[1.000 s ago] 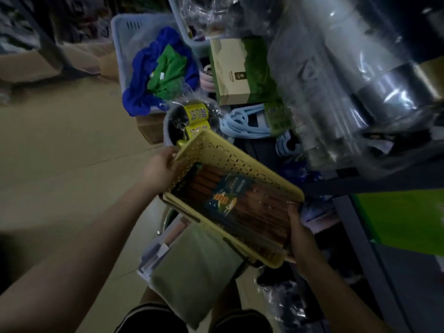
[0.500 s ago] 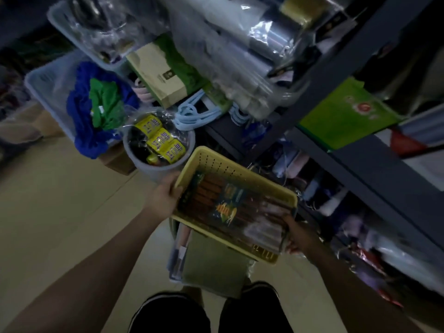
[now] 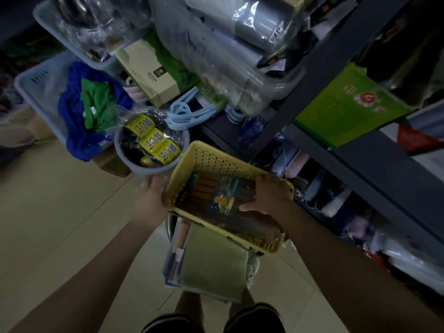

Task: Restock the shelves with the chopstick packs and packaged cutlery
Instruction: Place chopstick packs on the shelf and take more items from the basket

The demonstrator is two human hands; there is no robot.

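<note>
Yellow basket (image 3: 217, 162) — left hand (image 3: 151, 198) clamped on its left edge; right hand (image 3: 269, 194) has moved inside, fingers spread on the chopstick pack (image 3: 216, 195) lying within — removal seems next.

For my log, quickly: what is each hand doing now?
Left hand: gripping the yellow basket.
Right hand: inside it, on the chopstick pack.

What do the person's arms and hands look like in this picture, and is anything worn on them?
Both forearms are bare up to the picture's edge: no sleeve shows. The left hand and the right hand wear no glove, and I see no watch, ring or bracelet, though the dim light could hide small things. The only clothing visible is dark shorts with a lighter stripe at the hem.
</note>
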